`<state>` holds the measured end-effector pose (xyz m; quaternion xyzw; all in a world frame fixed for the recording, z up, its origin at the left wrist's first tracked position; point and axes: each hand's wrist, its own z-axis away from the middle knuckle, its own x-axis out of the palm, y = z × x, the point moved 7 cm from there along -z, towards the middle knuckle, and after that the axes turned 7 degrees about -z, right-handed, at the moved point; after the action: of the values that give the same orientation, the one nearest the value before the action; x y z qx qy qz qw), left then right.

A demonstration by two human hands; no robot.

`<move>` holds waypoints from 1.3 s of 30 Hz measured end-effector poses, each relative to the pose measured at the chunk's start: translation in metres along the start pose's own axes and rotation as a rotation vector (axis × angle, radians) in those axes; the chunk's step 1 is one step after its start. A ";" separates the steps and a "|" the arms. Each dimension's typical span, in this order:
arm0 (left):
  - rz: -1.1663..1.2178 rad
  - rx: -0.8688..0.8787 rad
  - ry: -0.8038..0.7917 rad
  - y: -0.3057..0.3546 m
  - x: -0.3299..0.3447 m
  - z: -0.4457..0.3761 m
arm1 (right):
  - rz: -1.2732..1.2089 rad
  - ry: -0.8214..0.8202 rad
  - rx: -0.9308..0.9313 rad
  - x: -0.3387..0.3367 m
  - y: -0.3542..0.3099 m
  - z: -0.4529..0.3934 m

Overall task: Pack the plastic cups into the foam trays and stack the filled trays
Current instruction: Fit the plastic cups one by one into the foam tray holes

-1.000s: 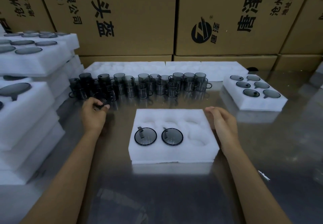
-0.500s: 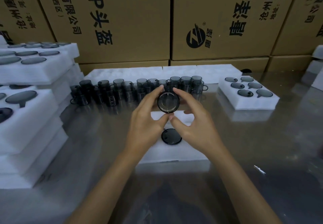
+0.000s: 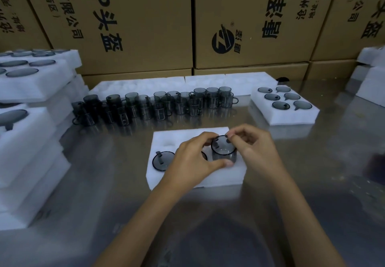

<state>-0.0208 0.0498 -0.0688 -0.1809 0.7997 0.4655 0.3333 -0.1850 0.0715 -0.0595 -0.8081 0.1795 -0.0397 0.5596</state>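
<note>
Stacked brown cardboard cartons (image 3: 250,21) w/ black Chinese print wall off the back; "P", "A" and a round black logo read clearly, smaller lines too skewed to read. In front lies a shiny grey metal tabletop (image 3: 104,183). At centre sits a white foam tray (image 3: 166,137) w/ round pockets; both hands hold one smoky-grey transparent plastic cup (image 3: 224,149) upright over the tray's front-right pocket, base partly sunk in. Left hand (image 3: 194,160): thumb pressed on cup's near wall, fingers curled round its far-left rim. Right hand (image 3: 253,152): fingertips pinch the right rim. A 2nd seated cup (image 3: 163,160) shows at front-left; a 3rd in the middle pocket is mostly hidden behind the left hand, only a rim sliver visible. Back-row pockets partly covered, contents can't be told. Behind, a dense row of loose grey cups (image 3: 154,105) w/ handles overlaps too much to count. Right, a filled foam tray (image 3: 285,110) w/ six cups. Left, a stack of filled foam trays (image 3: 31,121) cut off by the frame edge. More foam blocks (image 3: 370,79) at far right, blurred and cropped.
</note>
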 end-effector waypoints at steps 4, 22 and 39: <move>-0.141 0.000 -0.017 -0.002 0.004 0.000 | 0.050 -0.033 0.051 0.001 0.012 -0.002; -0.286 0.111 -0.071 0.000 0.010 0.000 | -0.021 -0.144 0.237 0.005 0.039 -0.001; -0.055 -0.545 -0.092 -0.171 -0.064 -0.107 | -0.280 0.282 0.270 0.004 0.088 -0.027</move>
<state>0.0880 -0.1298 -0.0937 -0.2644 0.6237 0.6620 0.3207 -0.2104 0.0193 -0.1310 -0.7293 0.1349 -0.2529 0.6212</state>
